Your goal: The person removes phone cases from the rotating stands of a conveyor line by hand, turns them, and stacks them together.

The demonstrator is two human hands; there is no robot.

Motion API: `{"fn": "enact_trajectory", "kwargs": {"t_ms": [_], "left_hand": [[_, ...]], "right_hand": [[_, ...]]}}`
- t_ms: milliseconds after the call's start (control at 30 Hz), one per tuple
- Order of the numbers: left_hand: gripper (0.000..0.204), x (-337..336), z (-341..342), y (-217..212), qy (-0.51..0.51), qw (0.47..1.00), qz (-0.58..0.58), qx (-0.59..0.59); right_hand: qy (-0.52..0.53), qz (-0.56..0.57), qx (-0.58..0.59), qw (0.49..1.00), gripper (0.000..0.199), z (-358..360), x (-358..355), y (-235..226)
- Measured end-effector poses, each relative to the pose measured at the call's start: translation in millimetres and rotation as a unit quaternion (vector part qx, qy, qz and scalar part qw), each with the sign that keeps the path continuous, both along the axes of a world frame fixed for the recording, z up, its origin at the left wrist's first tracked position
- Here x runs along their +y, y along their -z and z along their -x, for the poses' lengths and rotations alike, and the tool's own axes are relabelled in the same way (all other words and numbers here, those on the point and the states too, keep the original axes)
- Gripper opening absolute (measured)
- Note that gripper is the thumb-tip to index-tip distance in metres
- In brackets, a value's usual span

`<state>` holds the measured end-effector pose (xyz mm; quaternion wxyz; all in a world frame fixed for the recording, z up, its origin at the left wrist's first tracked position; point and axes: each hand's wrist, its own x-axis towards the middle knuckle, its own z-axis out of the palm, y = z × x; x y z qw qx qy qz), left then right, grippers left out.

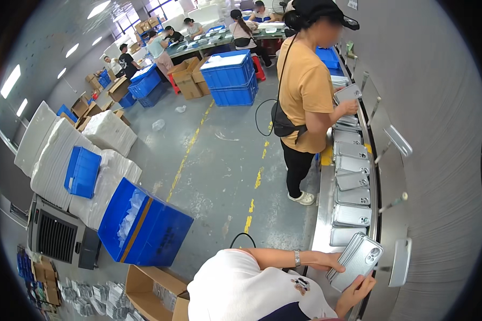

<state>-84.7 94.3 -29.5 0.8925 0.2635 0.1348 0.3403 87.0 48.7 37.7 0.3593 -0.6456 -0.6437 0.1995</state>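
Observation:
A stack of silvery phone cases (360, 260) with camera cutouts at one corner is held between my two hands, tilted over the metal ledge. My left hand (328, 261), below a metal wristwatch (297, 258), is closed on the stack's left side with the thumb on top. From the lower right my right hand (357, 290) grips the lower edge; some of its fingers are hidden beneath. Just beyond lie more piled phone cases (352, 215) in a row along the ledge. Beside my right hand a single case (400, 262) stands on a peg of the line.
A co-worker in an orange shirt (305, 75) stands farther up the line, holding a case (348, 93). Pegs (393, 203) stick up along the right. To my left are a blue bin (150, 227) and an open carton (152, 289). Other people sit at a far table.

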Motion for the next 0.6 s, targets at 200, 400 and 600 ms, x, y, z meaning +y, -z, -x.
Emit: {"fn": "enact_trajectory", "kwargs": {"t_ms": [200, 400, 600], "left_hand": [[0.092, 2.4, 8.3, -22.1, 0.050, 0.998, 0.002, 0.030], [0.039, 62.7, 34.4, 44.4, 0.100, 0.934, -0.226, 0.258], [0.063, 81.7, -24.6, 48.8, 0.074, 0.970, 0.128, 0.194]], "right_hand": [[0.118, -0.001, 0.117, 0.986, 0.034, 2.6, -11.7, 2.1], [0.132, 0.136, 0.537, 0.822, 0.042, 9.7, 29.9, 0.7], [0.255, 0.008, 0.573, 0.779, 0.037, -76.9, 20.0, 38.7]]}}
